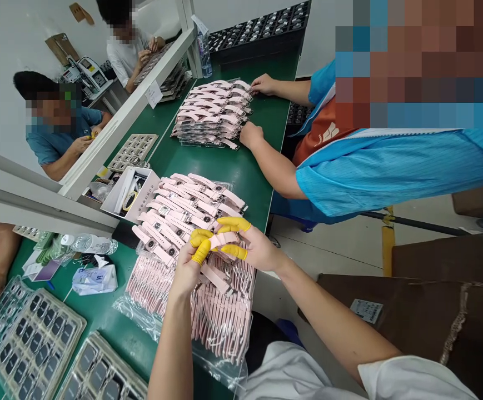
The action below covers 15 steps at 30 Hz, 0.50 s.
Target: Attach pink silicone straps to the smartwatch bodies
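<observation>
While the left hand (186, 271) and right hand (255, 247) pinch a pink watch strap (227, 240) between their fingertips (233, 224) (the yellow cots (202, 251) probably guard against smudges), the strap sits above a heap of bagged pink-strapped watches (183, 214) near the front edge of the green workbench (245, 178).

person's hands (185, 272) (258, 247): 2 | yellow rubber finger cots (233, 224): 4 | heaps of pink-strapped smartwatches (212, 114): 2 | clear plastic bag of pink straps (220, 328): 1 | grey-black plastic watch trays (36, 347): 3 | open white cardboard box (143, 191): 1 | clear plastic water bottles (203, 50): 2
</observation>
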Each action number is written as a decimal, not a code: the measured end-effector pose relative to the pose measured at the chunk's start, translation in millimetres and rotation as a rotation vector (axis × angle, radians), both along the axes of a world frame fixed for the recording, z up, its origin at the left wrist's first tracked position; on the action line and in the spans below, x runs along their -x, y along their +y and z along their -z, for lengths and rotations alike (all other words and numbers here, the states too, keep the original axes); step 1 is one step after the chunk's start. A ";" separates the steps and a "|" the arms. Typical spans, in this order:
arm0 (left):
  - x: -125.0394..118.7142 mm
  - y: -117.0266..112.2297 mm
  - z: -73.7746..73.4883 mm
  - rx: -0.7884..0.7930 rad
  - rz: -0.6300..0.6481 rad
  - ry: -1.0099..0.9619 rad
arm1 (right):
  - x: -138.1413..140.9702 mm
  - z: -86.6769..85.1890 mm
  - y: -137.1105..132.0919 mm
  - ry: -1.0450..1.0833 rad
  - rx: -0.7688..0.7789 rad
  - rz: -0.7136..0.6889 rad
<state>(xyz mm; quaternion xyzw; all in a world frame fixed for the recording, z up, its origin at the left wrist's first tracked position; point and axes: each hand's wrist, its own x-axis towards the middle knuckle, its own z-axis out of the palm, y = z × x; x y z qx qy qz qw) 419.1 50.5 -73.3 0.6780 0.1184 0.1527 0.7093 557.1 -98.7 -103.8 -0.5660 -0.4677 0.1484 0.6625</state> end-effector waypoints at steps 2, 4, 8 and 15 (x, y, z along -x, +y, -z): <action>1.2 1.9 3.6 0.018 0.026 -0.024 | -2.6 1.5 -1.1 0.027 0.002 -0.001; 1.6 2.8 4.8 0.014 0.064 -0.023 | -5.2 2.3 -1.5 0.017 -0.036 -0.019; 0.7 2.6 0.6 -0.039 0.098 -0.002 | -6.5 0.4 -1.4 -0.019 -0.111 -0.048; -3.8 -3.9 -12.4 -0.206 0.154 0.050 | 0.1 -5.8 -3.9 -0.011 -0.146 -0.013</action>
